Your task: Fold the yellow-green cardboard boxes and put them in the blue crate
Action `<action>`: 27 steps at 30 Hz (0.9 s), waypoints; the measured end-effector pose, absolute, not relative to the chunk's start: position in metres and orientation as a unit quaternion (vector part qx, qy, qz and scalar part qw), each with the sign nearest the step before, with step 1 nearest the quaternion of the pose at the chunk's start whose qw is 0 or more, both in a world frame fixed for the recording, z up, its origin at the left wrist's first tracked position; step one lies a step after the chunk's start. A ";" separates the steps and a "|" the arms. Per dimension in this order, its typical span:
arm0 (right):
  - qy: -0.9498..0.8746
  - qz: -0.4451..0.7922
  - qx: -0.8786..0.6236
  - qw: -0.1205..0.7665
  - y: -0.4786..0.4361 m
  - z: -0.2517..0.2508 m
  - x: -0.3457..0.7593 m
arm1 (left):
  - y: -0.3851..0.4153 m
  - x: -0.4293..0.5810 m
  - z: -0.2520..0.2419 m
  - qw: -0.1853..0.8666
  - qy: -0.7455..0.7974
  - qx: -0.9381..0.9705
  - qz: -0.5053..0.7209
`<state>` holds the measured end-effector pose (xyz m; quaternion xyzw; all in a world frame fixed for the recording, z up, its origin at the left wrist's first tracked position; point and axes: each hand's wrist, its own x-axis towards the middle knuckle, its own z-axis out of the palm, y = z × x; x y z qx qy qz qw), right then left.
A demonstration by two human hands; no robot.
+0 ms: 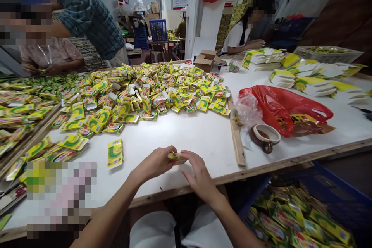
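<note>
Both my hands meet over the near edge of the white table (186, 135). My left hand (155, 162) pinches a small yellow-green packet (177, 157) from the left. My right hand (199, 174) grips the same packet from the right, fingers curled over it. A single flat packet (115, 154) lies to the left of my hands. A big heap of the same small packets (145, 89) covers the table's far half.
A wooden strip (236, 135) divides the table. Right of it lie a red plastic bag (279, 108), a brown cup (265, 136) and stacks of flat cartons (305, 75). A blue crate of packets (305, 217) stands at lower right. Other people work across the table.
</note>
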<state>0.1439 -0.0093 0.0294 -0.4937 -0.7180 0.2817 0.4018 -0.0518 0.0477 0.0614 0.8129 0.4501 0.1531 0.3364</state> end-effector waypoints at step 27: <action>-0.653 0.420 -0.448 0.444 0.017 0.009 0.120 | 0.003 -0.049 0.006 0.500 0.483 0.548 0.465</action>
